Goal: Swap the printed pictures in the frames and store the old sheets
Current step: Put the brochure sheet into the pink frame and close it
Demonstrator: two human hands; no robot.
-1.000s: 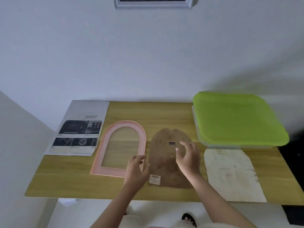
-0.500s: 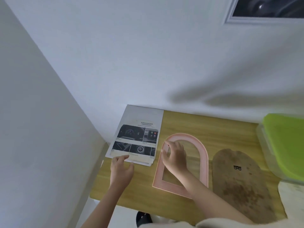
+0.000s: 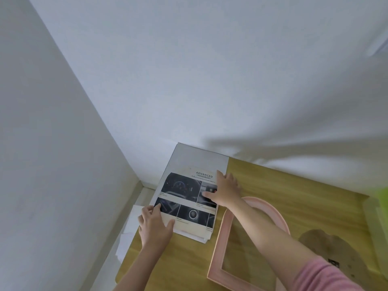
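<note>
A printed sheet with dark car-interior pictures and the word ADVANCED lies on a stack of white paper at the table's far left corner. My left hand pinches the sheet's near left corner, thumb on top. My right hand lies spread on the sheet's right edge, thumb on the print. The pink arched frame lies empty under my right forearm. Its brown arched backing board lies to the right of it.
The wooden table stands in a corner, with walls close at the left and behind. A green lid shows at the right edge. White papers lie on the floor beside the table's left edge.
My view swung left and closer. My left hand moved onto the print's near left corner and took hold. My right hand left the pink frame and landed on the print's right edge.
</note>
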